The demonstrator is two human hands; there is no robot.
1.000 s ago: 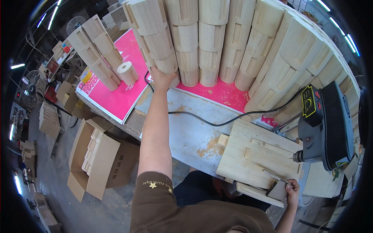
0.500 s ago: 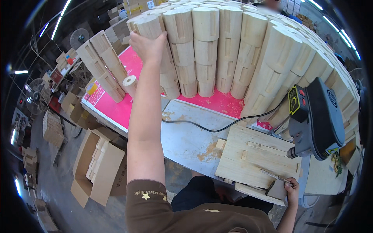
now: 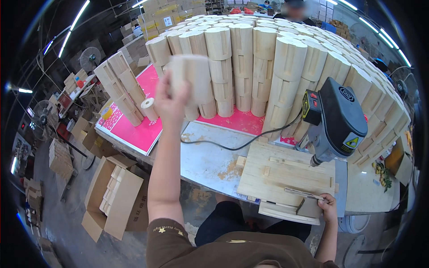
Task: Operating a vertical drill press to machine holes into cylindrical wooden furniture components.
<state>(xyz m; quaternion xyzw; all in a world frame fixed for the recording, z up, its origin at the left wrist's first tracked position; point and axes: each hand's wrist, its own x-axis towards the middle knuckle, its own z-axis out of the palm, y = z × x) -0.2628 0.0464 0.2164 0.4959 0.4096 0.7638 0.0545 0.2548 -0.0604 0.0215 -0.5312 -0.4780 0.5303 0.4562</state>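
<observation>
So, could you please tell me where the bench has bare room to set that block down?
The left hand holds a wooden block. Bare tabletop lies between the black cable and the wooden jig board, with a sawdust patch. The pink sheet has a free strip. Behind, stacked wooden blocks crowd everything.
</observation>
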